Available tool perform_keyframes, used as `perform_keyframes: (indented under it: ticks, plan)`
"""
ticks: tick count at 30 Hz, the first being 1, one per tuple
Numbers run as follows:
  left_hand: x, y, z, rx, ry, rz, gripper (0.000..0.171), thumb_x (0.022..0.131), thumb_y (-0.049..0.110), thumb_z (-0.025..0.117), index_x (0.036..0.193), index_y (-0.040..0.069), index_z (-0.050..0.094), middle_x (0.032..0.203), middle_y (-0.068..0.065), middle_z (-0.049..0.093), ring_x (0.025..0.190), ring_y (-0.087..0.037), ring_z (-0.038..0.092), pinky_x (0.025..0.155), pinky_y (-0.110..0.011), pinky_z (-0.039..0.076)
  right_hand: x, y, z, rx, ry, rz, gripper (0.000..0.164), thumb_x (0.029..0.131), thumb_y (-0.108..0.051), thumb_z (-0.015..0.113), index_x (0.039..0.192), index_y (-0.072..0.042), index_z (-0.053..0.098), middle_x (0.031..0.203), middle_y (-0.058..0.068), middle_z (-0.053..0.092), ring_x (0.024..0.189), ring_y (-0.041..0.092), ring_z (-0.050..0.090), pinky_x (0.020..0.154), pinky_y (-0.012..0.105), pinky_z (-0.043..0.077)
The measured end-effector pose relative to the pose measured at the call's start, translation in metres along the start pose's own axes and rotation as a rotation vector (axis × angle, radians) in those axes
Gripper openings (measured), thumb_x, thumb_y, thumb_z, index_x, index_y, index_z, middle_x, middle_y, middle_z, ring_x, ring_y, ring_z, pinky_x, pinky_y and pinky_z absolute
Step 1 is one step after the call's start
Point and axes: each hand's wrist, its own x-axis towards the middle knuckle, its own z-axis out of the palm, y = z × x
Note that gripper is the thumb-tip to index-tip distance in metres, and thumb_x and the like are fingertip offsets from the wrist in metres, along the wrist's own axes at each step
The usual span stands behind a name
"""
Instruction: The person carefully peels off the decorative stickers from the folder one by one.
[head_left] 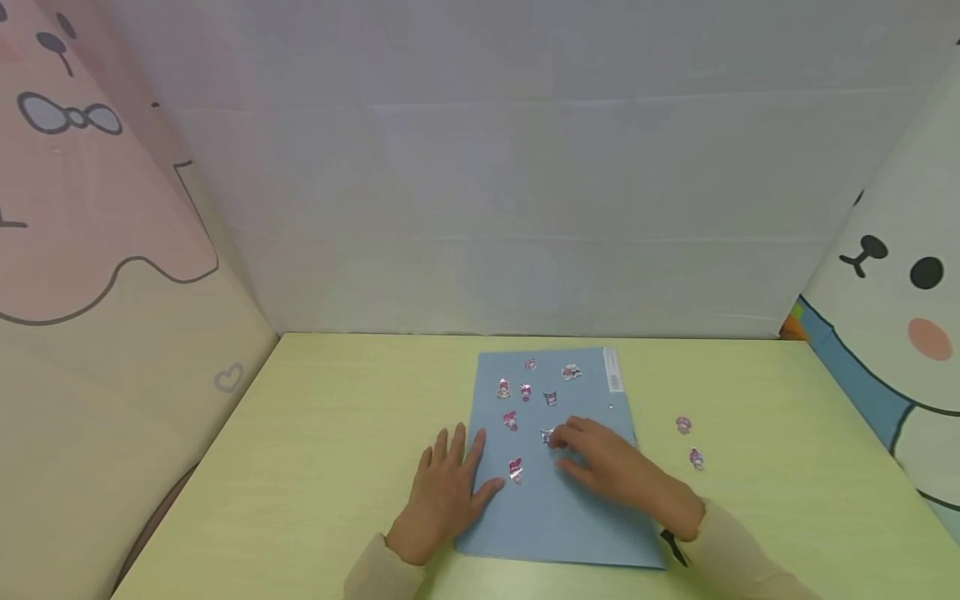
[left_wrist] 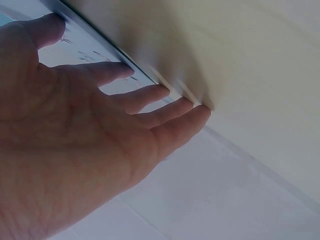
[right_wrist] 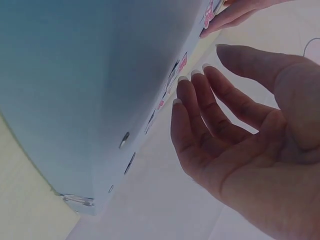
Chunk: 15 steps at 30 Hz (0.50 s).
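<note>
A blue folder (head_left: 570, 517) lies on the table, with several small pink and dark cartoon stickers scattered over its upper part. My left hand (head_left: 444, 492) rests at the folder's left edge, fingers spread on the table side and thumb over the folder, close to a pink rabbit sticker (head_left: 515, 471). Over the middle of the folder is my right hand (head_left: 609, 461), its fingertips right at a dark-and-white sticker (head_left: 547, 436) and partly covering it. In the right wrist view the right hand's fingers (right_wrist: 189, 107) are loosely bent, with the thumb apart from them and nothing between.
Two loose pink stickers, an upper one (head_left: 683, 425) and a lower one (head_left: 697, 458), lie on the yellow table (head_left: 360, 417) right of the folder. A white barcode label (head_left: 613, 371) is at the folder's top right corner. A pale wall covering (head_left: 525, 208) stands behind the table.
</note>
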Motion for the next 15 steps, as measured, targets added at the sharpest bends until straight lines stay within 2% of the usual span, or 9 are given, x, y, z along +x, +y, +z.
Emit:
perform_keyframes:
  ticks: [15]
  plan:
    - [0.0, -0.0003, 0.0007, 0.006, 0.0, -0.002, 0.069, 0.099, 0.052, 0.06, 0.15, 0.007, 0.051, 0.151, -0.025, 0.047, 0.139, -0.046, 0.044, 0.107, -0.059, 0.041, 0.0064, -0.0054, 0.0053, -0.022, -0.019, -0.052, 0.02, 0.089, -0.006, 0.078, 0.107, -0.005, 0.069, 0.1, 0.003, 0.065, 0.087, 0.016, 0.06, 0.082, 0.037, 0.055]
